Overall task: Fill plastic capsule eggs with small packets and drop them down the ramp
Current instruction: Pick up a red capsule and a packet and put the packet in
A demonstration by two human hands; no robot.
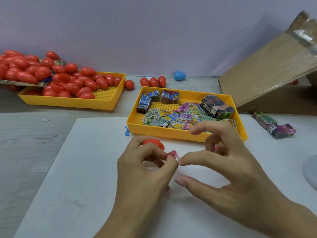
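Left hand has its fingers curled around a red capsule egg, held just above the white counter. Right hand pinches a small pinkish packet at the egg's opening, other fingers spread loose. Yellow tray of packets sits just behind, cardboard ramp off to the right.

Looks like a small hand-assembly or packing station rather than a home. Plain lilac wall behind a pale wood-grain tabletop, with a white work board at the near edge. Two yellow perforated sorting trays, one heaped with red capsule eggs toward the far left corner, one with printed packets. Taped cardboard ramp propped at the far right.
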